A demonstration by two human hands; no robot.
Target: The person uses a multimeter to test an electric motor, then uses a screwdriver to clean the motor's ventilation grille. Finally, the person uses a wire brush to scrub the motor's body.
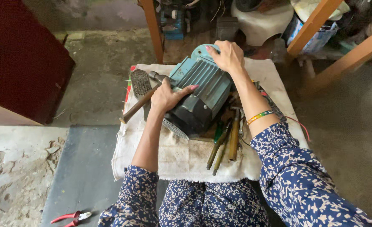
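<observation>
Teal motor (200,90), frame centre: prob. heavy, rigid. Left hand (167,97) fingers clasp hammer (140,102) against it; right hand (227,55) fingers spread on end cap.

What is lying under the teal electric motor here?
The electric motor rests on a white cloth covering the surface. Screwdriver handles poke out from beneath its right side; their tips are hidden under the motor body.

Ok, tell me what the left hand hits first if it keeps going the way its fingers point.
The left hand points right, fingers already on the teal motor, so the motor body comes first.
</observation>
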